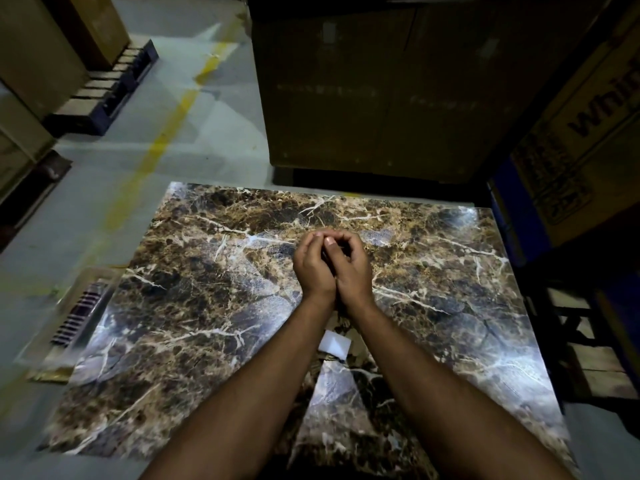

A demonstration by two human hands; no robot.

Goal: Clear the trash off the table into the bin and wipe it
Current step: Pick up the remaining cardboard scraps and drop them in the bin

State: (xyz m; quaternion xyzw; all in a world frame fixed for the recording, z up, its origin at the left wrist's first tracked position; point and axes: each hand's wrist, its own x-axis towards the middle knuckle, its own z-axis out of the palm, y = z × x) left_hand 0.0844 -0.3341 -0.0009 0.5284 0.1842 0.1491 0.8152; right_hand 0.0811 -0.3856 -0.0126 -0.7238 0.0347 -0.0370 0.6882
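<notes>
both our hands meet just above the middle of the frame, over the marble-patterned table (194,306). our left hand (313,268) and our right hand (351,268) press side by side, wrists touching, fingers curled in toward each other so the fingertips (329,240) bunch at the top. something dark shows in the gap between the palms, but we cannot tell whether the hands grip anything or just cup together. our forearms run up from the bottom edge of the frame, one from lower left and one from lower right, closing into a narrow v at the wrists.

a small white piece of paper (335,344) lies flat on the table below the wrists, in the gap between the forearms, near the centre of the frame.

at the left edge of the frame, beside the table's left side and lower down on the floor, sits a clear plastic bin (74,317), blurred, with something striped inside. a large dark cardboard box (363,91) fills the upper middle, and another box with printed lettering (585,133) stands at the upper right.
</notes>
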